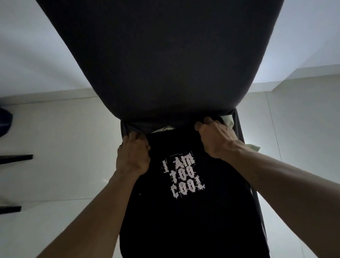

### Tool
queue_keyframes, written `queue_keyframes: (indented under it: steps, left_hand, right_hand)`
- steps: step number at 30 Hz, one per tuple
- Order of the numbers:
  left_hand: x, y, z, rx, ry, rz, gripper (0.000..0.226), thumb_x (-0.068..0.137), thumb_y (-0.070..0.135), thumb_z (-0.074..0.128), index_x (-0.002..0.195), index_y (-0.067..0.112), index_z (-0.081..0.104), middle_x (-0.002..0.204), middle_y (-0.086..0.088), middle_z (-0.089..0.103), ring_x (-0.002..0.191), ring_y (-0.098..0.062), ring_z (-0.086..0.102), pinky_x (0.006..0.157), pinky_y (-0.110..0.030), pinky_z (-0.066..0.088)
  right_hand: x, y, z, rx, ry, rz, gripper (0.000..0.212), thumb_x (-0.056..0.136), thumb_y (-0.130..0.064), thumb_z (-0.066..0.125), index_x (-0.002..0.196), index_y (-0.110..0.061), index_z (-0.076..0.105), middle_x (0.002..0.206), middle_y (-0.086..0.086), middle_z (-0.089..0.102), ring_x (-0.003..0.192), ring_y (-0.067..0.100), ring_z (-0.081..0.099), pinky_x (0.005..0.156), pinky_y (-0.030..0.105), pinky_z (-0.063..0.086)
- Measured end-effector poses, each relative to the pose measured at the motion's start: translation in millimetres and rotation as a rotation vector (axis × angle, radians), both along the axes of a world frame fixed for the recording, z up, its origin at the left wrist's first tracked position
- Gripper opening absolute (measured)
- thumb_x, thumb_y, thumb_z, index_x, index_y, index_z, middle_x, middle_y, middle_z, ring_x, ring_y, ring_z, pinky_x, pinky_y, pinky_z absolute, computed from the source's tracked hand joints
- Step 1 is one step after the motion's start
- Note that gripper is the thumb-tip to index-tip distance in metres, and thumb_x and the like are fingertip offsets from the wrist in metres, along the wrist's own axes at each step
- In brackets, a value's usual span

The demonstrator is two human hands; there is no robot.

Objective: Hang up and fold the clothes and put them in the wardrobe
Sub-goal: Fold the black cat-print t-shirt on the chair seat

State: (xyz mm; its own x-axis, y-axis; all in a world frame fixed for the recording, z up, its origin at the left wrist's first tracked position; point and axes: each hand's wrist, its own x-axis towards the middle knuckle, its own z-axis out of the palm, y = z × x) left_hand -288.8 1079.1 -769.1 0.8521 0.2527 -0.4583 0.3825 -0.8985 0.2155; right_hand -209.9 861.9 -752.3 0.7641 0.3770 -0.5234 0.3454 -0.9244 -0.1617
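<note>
Left hand (pixel 132 155): we grip the black printed T-shirt (pixel 192 216), fingers curled on its top corner.
Right hand (pixel 214 137): we grip the opposite corner.

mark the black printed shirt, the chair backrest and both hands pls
black printed shirt (pixel 195 226): head view, plain cloth below the white lettering.
chair backrest (pixel 167 46): head view, middle of the dark panel.
left hand (pixel 133 156): head view, back of the hand.
right hand (pixel 215 137): head view, back of the hand.
</note>
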Motion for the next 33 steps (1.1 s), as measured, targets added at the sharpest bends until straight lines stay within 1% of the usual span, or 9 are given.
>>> queue_keyframes:
  steps: [3,5,12,16,19,22,24,28,33]
  left_hand:
    - [3,9,5,-0.04,0.012,0.002,0.032,0.096,0.017,0.052,0.128,0.015,0.046,0.13,-0.007,0.049,0.12,-0.028,0.046,0.097,-0.047,0.045]
    - [11,16,-3,-0.026,0.029,-0.033,0.042,0.096,0.019,0.055,0.134,0.019,0.038,0.134,-0.006,0.049,0.126,-0.029,0.042,0.099,-0.05,0.043]
    - [7,12,-21,0.158,-0.019,-0.084,0.02,0.098,0.023,0.05,0.113,0.014,0.06,0.123,-0.008,0.057,0.121,-0.03,0.048,0.107,-0.05,0.035]
    - [-20,11,1,0.087,-0.133,-0.08,0.022,0.101,0.024,0.043,0.113,0.01,0.054,0.117,-0.01,0.059,0.114,-0.032,0.053,0.109,-0.051,0.034]
    - [-41,11,27,-0.11,-0.167,-0.041,0.013,0.104,0.025,0.036,0.103,0.015,0.045,0.088,-0.002,0.061,0.098,-0.029,0.06,0.115,-0.049,0.026]
    - [-62,11,70,-0.316,-0.251,0.034,0.015,0.106,0.027,0.036,0.097,0.017,0.043,0.067,0.002,0.057,0.064,-0.022,0.06,0.08,-0.04,0.044]
    - [-75,9,103,-0.388,-0.233,0.058,0.023,0.104,0.037,0.043,0.094,0.017,0.046,0.067,0.001,0.059,0.06,-0.016,0.059,0.063,-0.032,0.04]
    - [-114,17,181,-0.372,-0.155,-0.104,0.039,0.076,0.053,0.079,0.092,0.03,0.052,0.078,0.013,0.061,0.075,-0.011,0.061,0.063,-0.026,0.042]
    - [-190,35,268,-0.37,-0.257,-0.119,0.037,0.09,0.043,0.068,0.057,0.04,0.051,0.055,0.017,0.053,0.056,-0.007,0.052,0.057,-0.028,0.039]
  right_hand:
    - [3,2,7,-0.019,-0.088,0.025,0.057,0.09,-0.011,0.061,0.142,-0.028,0.047,0.148,0.005,0.029,0.133,0.029,0.034,0.098,0.048,0.048]
    - [8,2,3,-0.062,-0.145,0.077,0.048,0.093,-0.015,0.059,0.138,-0.026,0.051,0.146,0.002,0.033,0.133,0.027,0.031,0.097,0.046,0.046]
    - [1,-16,-13,0.046,-0.217,0.072,0.04,0.084,-0.025,0.063,0.122,-0.014,0.057,0.127,0.001,0.046,0.124,0.023,0.038,0.091,0.041,0.045]
    - [-10,-27,10,0.218,-0.24,-0.019,0.025,0.085,-0.027,0.056,0.106,-0.013,0.056,0.114,0.001,0.054,0.115,0.022,0.046,0.084,0.038,0.048]
    - [-17,-33,34,0.37,-0.141,-0.195,0.011,0.086,-0.02,0.051,0.095,-0.016,0.047,0.089,0.001,0.06,0.092,0.025,0.055,0.068,0.035,0.048]
    - [-30,-29,71,0.555,-0.073,-0.441,0.004,0.095,-0.017,0.044,0.098,-0.018,0.041,0.078,0.005,0.058,0.073,0.024,0.054,0.057,0.031,0.037]
    - [-44,-25,99,0.645,-0.073,-0.568,0.002,0.101,-0.018,0.042,0.099,-0.019,0.041,0.081,0.006,0.057,0.071,0.021,0.052,0.056,0.031,0.037]
    - [-92,-21,177,0.737,-0.168,-0.628,0.004,0.106,-0.02,0.039,0.102,-0.019,0.039,0.076,0.006,0.056,0.065,0.02,0.051,0.053,0.032,0.04]
    - [-171,-36,282,0.711,-0.305,-0.595,0.006,0.105,-0.024,0.041,0.101,-0.02,0.043,0.07,0.007,0.057,0.061,0.021,0.051,0.057,0.037,0.046]
